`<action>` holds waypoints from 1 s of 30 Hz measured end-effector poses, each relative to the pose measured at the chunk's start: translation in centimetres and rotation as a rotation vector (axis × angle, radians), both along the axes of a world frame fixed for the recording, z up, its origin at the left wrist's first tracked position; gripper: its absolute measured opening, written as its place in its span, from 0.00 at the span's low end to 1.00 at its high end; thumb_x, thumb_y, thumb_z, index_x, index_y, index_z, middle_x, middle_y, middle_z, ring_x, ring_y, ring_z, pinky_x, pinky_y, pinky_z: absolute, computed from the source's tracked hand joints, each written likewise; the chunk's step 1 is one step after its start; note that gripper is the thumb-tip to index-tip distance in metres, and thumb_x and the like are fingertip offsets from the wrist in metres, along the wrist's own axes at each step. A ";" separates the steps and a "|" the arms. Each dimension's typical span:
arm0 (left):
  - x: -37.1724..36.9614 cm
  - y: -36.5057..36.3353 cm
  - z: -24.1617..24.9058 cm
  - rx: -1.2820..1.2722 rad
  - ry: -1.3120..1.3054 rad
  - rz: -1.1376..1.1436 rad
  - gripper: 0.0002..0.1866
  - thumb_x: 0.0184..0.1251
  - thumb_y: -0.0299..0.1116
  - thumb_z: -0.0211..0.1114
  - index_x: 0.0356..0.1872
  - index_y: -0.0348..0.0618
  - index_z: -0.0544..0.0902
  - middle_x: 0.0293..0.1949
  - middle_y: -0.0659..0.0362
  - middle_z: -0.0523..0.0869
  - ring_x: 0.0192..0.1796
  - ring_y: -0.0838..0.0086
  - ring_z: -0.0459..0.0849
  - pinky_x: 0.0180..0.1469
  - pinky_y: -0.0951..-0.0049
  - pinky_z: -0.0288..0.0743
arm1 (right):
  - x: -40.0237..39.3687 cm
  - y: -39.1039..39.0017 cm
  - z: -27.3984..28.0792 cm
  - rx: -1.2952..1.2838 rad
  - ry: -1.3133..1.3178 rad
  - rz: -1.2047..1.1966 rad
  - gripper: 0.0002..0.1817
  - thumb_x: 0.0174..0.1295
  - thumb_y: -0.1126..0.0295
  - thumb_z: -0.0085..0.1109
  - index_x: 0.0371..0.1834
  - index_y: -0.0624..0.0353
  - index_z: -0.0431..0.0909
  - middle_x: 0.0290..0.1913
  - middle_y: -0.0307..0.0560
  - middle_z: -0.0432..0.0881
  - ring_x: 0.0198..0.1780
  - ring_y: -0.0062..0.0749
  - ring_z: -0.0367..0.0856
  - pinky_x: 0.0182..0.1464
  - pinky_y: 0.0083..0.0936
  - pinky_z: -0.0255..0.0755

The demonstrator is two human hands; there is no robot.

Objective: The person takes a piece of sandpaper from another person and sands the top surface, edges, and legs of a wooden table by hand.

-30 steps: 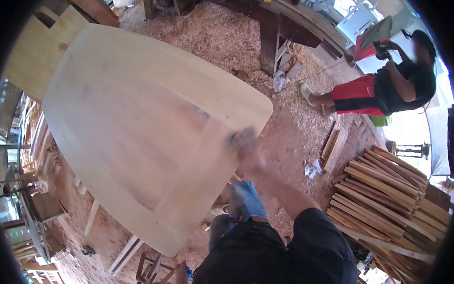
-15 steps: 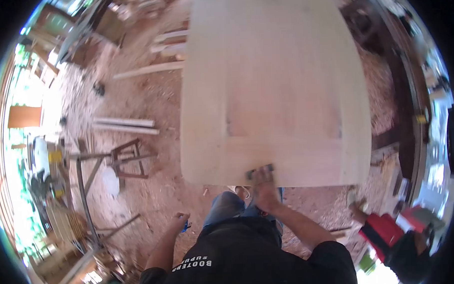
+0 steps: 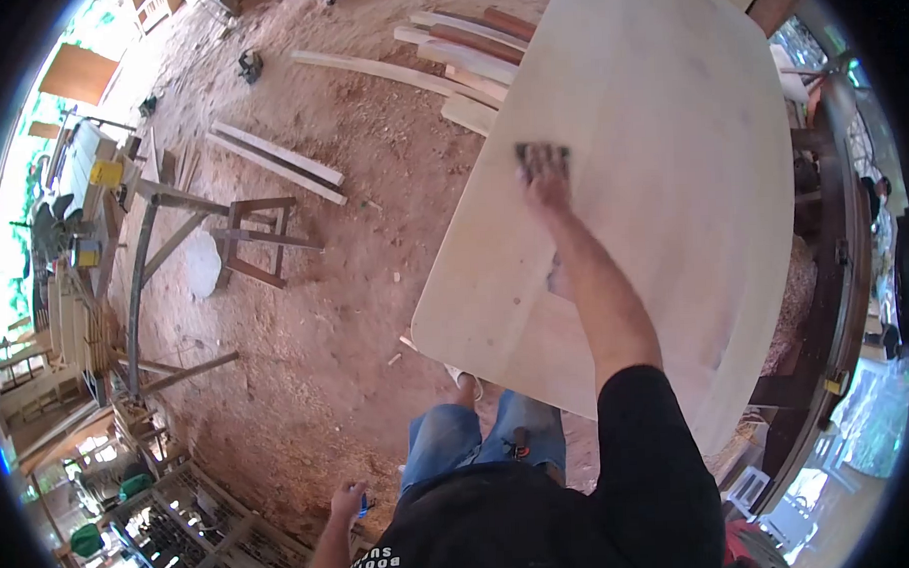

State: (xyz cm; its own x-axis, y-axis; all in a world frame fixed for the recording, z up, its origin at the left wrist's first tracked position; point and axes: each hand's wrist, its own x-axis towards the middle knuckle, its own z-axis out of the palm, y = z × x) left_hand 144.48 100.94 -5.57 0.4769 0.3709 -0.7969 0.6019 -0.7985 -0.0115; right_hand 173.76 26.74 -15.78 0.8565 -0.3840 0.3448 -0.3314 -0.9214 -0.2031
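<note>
My right hand (image 3: 544,176) is on the large pale wooden panel (image 3: 661,177), near its left edge, with its fingers over a dark flat block (image 3: 523,153). The arm stretches forward across the panel. A dark smudge (image 3: 557,277) on the wood shows beside the forearm. My left hand (image 3: 350,498) hangs low at the left of my body, away from the panel, its fingers curled. Something blue (image 3: 363,504) shows at that hand; whether the fingers grip it cannot be made out.
Wooden strips (image 3: 457,59) lie left of the panel's far end. Two long battens (image 3: 275,162), a small wooden frame (image 3: 258,241) and a white round piece (image 3: 202,263) are on the dirt floor at the left. A dark beam (image 3: 824,271) runs along the right.
My right hand and the dark block have moved from the panel's near edge forward along its left side. The view has turned, so the panel appears tilted. My left hand appears lower.
</note>
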 end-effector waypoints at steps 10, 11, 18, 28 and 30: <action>-2.8 -0.9 -1.7 -0.034 0.074 -0.003 0.35 0.61 0.65 0.65 0.52 0.42 0.87 0.50 0.42 0.88 0.56 0.52 0.86 0.61 0.59 0.77 | -17.4 25.4 5.2 0.117 0.403 0.785 0.34 0.73 0.61 0.41 0.81 0.62 0.55 0.82 0.57 0.54 0.84 0.56 0.46 0.82 0.59 0.35; -2.9 0.0 -3.3 -0.057 0.063 0.033 0.35 0.60 0.66 0.65 0.52 0.42 0.87 0.50 0.42 0.88 0.56 0.52 0.86 0.61 0.58 0.77 | -18.2 25.3 5.6 0.293 0.363 0.894 0.35 0.73 0.61 0.42 0.82 0.60 0.55 0.83 0.55 0.54 0.84 0.54 0.45 0.82 0.58 0.34; -1.7 0.0 -4.0 -0.134 -0.046 0.212 0.33 0.61 0.64 0.66 0.50 0.43 0.87 0.47 0.43 0.89 0.52 0.53 0.88 0.56 0.57 0.78 | 2.4 6.0 -1.0 0.181 0.001 0.385 0.32 0.76 0.57 0.42 0.80 0.62 0.56 0.80 0.58 0.60 0.80 0.57 0.54 0.81 0.57 0.41; -2.8 -3.9 0.2 -0.037 0.013 0.106 0.31 0.61 0.61 0.69 0.49 0.43 0.88 0.44 0.44 0.90 0.49 0.56 0.89 0.55 0.59 0.79 | -17.4 29.5 6.9 0.513 0.255 0.832 0.33 0.72 0.63 0.44 0.78 0.69 0.58 0.82 0.61 0.55 0.84 0.56 0.44 0.82 0.54 0.37; -2.8 -4.0 -0.2 -0.036 0.010 0.076 0.32 0.60 0.63 0.68 0.50 0.43 0.88 0.45 0.43 0.90 0.50 0.54 0.89 0.55 0.58 0.79 | -18.3 29.1 7.0 0.443 0.354 0.964 0.33 0.71 0.64 0.45 0.79 0.63 0.61 0.82 0.54 0.56 0.85 0.51 0.45 0.83 0.51 0.36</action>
